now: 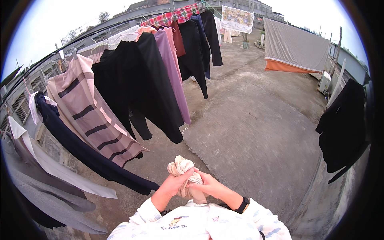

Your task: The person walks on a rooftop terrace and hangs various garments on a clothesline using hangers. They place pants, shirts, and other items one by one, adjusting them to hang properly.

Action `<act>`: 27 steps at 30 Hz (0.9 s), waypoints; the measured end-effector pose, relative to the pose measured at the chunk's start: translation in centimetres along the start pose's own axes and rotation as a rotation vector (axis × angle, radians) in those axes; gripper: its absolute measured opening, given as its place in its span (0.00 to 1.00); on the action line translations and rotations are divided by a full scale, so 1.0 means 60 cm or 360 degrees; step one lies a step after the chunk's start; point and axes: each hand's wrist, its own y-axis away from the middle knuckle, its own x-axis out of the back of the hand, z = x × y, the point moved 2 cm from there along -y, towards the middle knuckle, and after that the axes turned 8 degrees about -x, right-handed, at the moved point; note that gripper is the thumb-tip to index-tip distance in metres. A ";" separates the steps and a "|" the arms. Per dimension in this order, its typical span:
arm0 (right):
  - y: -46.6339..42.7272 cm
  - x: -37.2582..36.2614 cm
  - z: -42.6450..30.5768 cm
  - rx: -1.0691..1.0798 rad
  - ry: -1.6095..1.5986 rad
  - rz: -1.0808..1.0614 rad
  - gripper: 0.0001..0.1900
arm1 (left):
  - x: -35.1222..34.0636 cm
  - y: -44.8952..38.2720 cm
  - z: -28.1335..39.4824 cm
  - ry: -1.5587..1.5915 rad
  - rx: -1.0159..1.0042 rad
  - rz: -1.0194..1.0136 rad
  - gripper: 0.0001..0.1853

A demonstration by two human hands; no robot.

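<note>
A bunched, twisted cream-coloured cloth [181, 166] is held in front of my chest, its loose end hanging down toward my patterned white top. My left hand [175, 182] closes on it from the left, near the knotted upper part. From the right, my right hand [207, 183] grips the same cloth, its fingertips meeting those of the left. A black band is on my right wrist. Ahead and to the left hang a pinkish striped cloth [99, 120], black trousers [132, 78] and a purple garment [172, 72].
Dark navy trousers [90, 150] and grey garments [51, 192] hang close on the left. Black clothing [345, 129] hangs at the right by a low wall. Farther off, a grey and orange sheet [297, 45] hangs over the concrete floor [255, 135].
</note>
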 end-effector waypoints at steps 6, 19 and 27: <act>-0.105 0.160 -0.048 -0.0401 -0.0021 -0.0147 0.21 | 0.045 -0.186 0.004 0.0054 0.0089 -0.0018 0.13; -0.482 0.478 -0.399 -0.0208 0.0017 -0.0053 0.11 | 0.150 -0.690 0.078 0.1069 0.0052 -0.0083 0.16; -0.670 0.673 -0.646 0.0090 0.0517 -0.0217 0.11 | 0.185 -0.866 0.165 0.0625 -0.0165 0.0000 0.11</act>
